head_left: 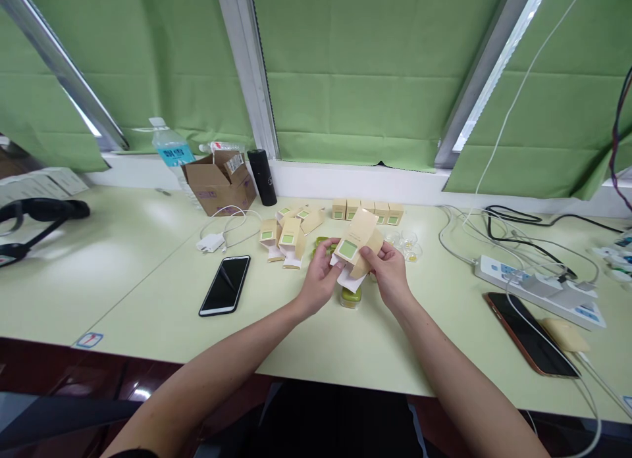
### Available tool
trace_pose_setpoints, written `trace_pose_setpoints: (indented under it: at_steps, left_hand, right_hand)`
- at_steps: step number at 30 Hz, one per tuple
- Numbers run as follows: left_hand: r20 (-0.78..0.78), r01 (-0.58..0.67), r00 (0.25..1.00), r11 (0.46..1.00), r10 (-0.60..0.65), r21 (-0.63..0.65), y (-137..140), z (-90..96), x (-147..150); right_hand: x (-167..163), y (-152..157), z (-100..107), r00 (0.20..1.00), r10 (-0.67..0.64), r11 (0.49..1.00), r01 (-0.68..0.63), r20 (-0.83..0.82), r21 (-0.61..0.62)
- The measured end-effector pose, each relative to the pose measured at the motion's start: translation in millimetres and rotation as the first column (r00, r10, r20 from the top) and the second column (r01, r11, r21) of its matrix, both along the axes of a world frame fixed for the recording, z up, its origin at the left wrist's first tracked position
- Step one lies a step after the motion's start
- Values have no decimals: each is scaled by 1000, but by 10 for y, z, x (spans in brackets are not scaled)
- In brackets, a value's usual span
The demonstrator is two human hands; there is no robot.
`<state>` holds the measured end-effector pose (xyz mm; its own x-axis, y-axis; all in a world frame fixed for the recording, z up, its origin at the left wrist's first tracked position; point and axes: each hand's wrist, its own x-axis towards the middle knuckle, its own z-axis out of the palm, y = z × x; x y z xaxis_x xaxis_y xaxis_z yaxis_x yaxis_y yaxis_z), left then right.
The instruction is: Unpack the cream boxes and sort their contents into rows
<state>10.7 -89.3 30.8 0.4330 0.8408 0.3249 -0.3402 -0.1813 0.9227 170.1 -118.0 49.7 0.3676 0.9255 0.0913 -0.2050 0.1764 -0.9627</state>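
Observation:
Over the middle of the table, my left hand point(320, 277) and my right hand point(390, 274) both grip a beige paper box point(359, 233) with a green window and a white inner flap hanging down. The box looks partly unfolded. Just below it on the table stands a small clear container with a green lid point(350, 297). More green-lidded pieces point(320, 242) are partly hidden behind my left hand. To the left lie several open beige boxes point(291, 237). At the back, several closed beige boxes point(368, 210) stand in a row. Small clear round cups point(407, 243) sit beyond my right hand.
A phone point(226, 285) and a white charger point(211, 242) lie on the left. Behind them are a cardboard box point(222, 185), a black bottle point(263, 177) and a water bottle point(172, 149). A power strip point(538, 290) with cables and another phone point(530, 333) are on the right.

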Motion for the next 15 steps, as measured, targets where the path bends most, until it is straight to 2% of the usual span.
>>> trace_pose_setpoints:
  at_steps: [5,11,15]
  left_hand:
    - [7,12,1000,1000,-12,-7,51,44,-37]
    - [-54,-102,993,994,104,40,77,87,-11]
    - [-113,-130,984,990,136,59,96,86,1]
  right_hand:
    - [8,-4,2,999,-38,999,38,-12,-5]
    - [-1,-35,47,998,37,999,-35,-43,41]
    - [-34,-64,67,999,17,1000,-16,-44,14]
